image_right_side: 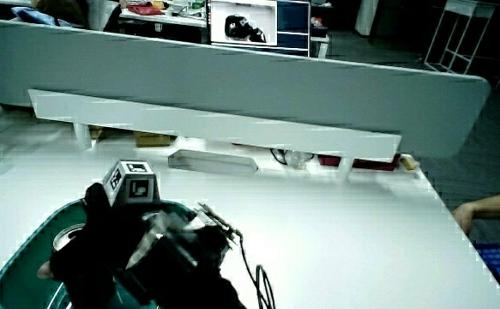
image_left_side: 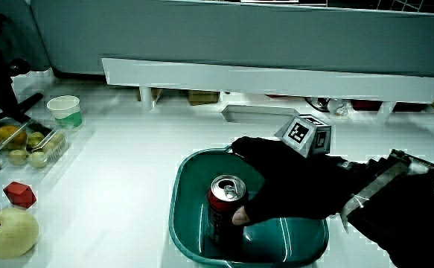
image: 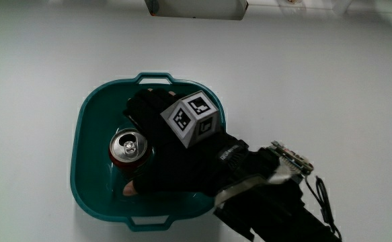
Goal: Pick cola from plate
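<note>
Gripping cola (image_left_side: 224,208) label, side view only.

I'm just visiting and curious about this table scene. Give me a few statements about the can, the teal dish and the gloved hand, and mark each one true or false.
1. The cola can stands upright inside the teal plate. True.
2. The can lies on its side on the bare table. False: it stands upright in the plate, its top facing up.
3. The hand is inside the plate, beside the can, with its thumb against the can. True, as a side view shows.
4. The can's top is already torn open and empty. False: the pull tab is in place; the contents cannot be seen.
5. The hand carries a patterned cube on its back. True.
</note>
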### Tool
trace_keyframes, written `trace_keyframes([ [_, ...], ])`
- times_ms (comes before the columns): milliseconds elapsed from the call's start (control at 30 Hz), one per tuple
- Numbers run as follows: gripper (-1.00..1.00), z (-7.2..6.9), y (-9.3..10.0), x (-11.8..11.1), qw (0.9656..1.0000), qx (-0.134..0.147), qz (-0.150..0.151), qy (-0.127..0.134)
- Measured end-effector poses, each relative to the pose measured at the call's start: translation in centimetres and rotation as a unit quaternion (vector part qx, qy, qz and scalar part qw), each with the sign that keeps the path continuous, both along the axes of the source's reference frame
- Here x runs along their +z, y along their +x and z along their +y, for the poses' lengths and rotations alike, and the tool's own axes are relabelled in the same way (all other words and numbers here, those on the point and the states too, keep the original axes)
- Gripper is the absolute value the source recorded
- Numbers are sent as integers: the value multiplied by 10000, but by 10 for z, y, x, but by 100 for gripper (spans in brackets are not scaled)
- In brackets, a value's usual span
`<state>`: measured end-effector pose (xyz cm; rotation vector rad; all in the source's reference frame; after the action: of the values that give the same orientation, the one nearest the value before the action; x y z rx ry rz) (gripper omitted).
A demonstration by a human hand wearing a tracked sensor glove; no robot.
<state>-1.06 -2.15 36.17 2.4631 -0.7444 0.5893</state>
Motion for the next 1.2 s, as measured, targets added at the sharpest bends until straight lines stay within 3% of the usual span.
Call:
trace_keyframes([
  [67, 0, 0, -1, 2, 9999, 40, -104, -43],
  [300, 0, 0, -3, 10, 9999, 84, -36, 45],
  [400, 0, -1, -3, 13, 9997, 164, -201, -13],
  [467, 0, -1, -2, 14, 9994, 211, -215, 185],
  [633, 21, -1, 0, 13, 9984, 355, -373, 239],
  [800, 42, -2, -2, 15, 9984, 327, -414, 222],
  [933, 58, -2, -1, 19, 9977, 393, -541, 80],
  [1067, 75, -3, 1, 18, 9973, 456, -540, 208],
  [1133, 83, -3, 2, 20, 9959, 447, -780, 110],
  [1200, 92, -3, 2, 17, 9962, 493, -672, 268],
])
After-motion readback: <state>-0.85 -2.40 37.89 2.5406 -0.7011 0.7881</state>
